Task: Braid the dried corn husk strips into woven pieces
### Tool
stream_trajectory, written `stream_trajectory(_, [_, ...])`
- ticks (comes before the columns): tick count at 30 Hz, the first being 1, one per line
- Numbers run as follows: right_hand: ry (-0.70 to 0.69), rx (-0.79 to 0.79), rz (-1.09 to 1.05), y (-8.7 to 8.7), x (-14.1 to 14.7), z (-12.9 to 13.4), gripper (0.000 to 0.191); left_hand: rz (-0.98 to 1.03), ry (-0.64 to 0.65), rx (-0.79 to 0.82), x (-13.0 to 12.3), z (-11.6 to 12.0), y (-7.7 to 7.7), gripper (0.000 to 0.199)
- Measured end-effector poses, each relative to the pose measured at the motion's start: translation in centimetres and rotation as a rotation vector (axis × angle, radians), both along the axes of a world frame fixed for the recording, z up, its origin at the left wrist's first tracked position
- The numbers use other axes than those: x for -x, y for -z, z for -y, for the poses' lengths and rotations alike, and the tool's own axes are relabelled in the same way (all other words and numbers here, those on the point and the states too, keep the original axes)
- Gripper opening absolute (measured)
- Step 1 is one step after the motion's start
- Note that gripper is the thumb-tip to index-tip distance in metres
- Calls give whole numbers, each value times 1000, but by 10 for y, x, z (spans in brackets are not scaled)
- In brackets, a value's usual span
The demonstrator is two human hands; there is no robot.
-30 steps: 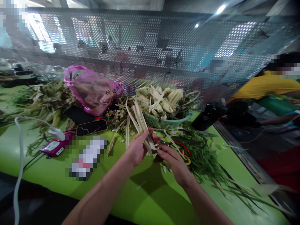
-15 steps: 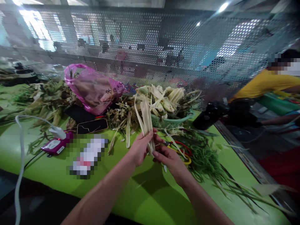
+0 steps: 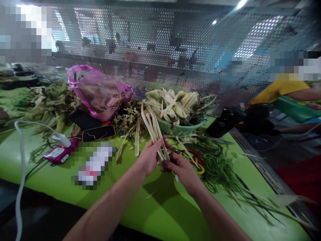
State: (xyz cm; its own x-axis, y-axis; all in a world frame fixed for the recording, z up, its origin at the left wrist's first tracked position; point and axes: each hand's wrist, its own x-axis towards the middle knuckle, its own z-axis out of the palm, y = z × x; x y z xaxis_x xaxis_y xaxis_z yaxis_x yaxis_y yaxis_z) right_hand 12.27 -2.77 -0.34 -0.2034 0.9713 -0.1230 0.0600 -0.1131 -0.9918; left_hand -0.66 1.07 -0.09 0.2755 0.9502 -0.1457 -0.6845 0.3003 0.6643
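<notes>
Pale dried husk strips [image 3: 152, 125] stand up and fan out a little from my two hands. My left hand [image 3: 149, 157] is closed round their middle, the thumb lying across them. Lower down, my right hand [image 3: 179, 167] pinches the bottom ends of the strips between thumb and fingers. Scissors with red and yellow handles [image 3: 200, 167] lie just right of my right hand, on the green table [image 3: 160, 207]. Behind the strips is a light green basket [image 3: 185, 130] heaped with pale husks [image 3: 175, 105].
A pink plastic bag [image 3: 100, 92], a phone [image 3: 98, 133] and a purple power strip [image 3: 61, 152] are on the left. Green shredded strands [image 3: 220, 165] lie right. A black bottle [image 3: 222, 124] is near the right edge. Beyond it sits a person in yellow [image 3: 281, 88].
The husk strips have spread apart and tilted slightly left at their tops. Both hands keep hold of them in nearly the same place. The person at the right has shifted a little.
</notes>
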Motion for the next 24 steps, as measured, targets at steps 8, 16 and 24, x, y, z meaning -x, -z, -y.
stream_trajectory(8, [-44,-27,-11,-1,-1,1,15,-64,-137,82,-4,-1,2,34])
stream_trajectory(16, [-59,18,8,7,4,2,21,5,-204,95,-4,1,-4,44])
stream_trajectory(24, [-51,46,1,12,6,1,25,84,-127,9,-1,1,-6,33])
